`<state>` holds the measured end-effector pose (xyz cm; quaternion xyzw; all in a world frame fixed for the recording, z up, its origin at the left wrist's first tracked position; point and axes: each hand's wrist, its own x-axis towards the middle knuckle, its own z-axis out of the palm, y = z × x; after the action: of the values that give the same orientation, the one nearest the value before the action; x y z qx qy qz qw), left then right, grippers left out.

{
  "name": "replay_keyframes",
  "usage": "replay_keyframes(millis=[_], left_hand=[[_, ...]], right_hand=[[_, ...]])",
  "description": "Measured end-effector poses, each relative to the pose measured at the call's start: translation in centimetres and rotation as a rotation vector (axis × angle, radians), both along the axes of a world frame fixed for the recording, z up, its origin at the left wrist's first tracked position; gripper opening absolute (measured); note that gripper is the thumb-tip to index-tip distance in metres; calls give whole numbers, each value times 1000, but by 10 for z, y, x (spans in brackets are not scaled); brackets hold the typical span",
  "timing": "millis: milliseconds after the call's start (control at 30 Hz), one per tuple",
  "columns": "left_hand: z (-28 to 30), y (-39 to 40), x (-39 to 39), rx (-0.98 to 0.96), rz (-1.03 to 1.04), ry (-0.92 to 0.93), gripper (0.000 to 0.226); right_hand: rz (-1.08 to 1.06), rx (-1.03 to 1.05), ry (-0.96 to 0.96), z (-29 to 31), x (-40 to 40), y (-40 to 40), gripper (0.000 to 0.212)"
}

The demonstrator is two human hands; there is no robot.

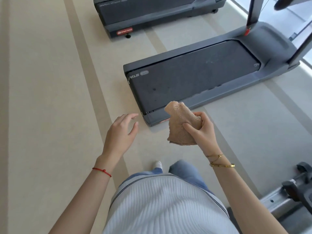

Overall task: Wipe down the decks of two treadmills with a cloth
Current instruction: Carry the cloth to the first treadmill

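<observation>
Cloth (pixel 181 125) is bunched up in my right hand (pixel 203 130), fingers and thumb curled round the middle so both ends flop out, one end poking up and the rest hanging below my fist. I'm holding it wadded like that because I'm on my feet with it up in the air in front of me, not on any surface, and a loose rag would just dangle. My left hand (pixel 122 132) has nothing in it, fingers relaxed and a bit spread, hovering out front, probably just for balance.

Only the head view to go on. The near treadmill (pixel 194 76) is right in front of me on the pale floor (pixel 50 98), its back corner just past the cloth, so that deck looks like the obvious one to hit now. There are a few faint spots and scuffs on the belt. The far treadmill (pixel 152 12) sits well apart at the top, parallel to the near one. No wiping going on yet as far as I can tell.
</observation>
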<state>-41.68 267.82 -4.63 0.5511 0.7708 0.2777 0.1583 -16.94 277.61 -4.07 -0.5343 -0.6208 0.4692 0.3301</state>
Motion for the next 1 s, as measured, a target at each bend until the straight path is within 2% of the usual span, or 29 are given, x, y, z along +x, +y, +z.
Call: replay_keyframes(millis=[300,667,833,1000], left_hand=[[-21,144,-7,-52,63,-20,31],[-78,367,-4,-64,340,-29,30],[-130,443,-22,-75,391,-22,34],[-212,499,-51,-90,408,8,34]], right_hand=[[84,-59,1,-28,-18,152,26],[298,-153,-116,-74,-27,432,26],[346,-155,-151,-120,-57,529,27],[376,-181,-154,-205,-100,595,27]])
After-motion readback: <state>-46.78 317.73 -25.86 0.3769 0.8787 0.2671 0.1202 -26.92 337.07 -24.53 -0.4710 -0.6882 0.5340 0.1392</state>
